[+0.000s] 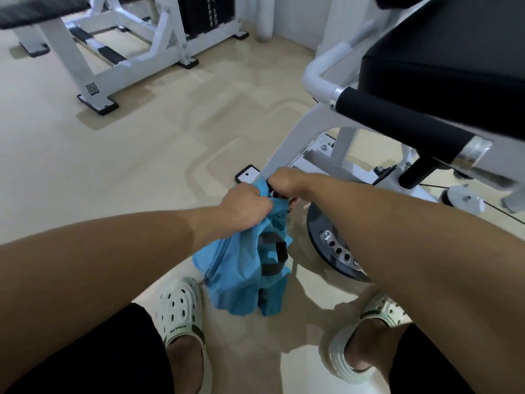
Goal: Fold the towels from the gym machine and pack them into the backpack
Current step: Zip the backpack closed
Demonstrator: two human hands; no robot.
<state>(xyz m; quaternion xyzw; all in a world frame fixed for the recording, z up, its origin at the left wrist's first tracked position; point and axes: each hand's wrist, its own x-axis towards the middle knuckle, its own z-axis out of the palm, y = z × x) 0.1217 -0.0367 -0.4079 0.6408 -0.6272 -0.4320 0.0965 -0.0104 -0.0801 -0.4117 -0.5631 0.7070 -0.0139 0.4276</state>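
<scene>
Left hand (245, 207) and right hand (284, 183) both clench the top of the limp light-blue fabric backpack (247, 268). No towels visible near fingers; packing stage uncertain.

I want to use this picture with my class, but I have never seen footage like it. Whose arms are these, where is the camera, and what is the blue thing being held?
There is no robot here. The single picture comes from a wide-angle camera worn on a person's head, looking forward and down, so the two bare arms belong to the wearer. The left hand and the right hand both grip the top of a light blue backpack, whose lower end sits on the pale floor between the person's feet. The feet wear white perforated clogs. To the right stands a white gym machine with a black padded seat and a black foam roller. Another white gym frame stands further back on the left. No towels show in this picture.
</scene>
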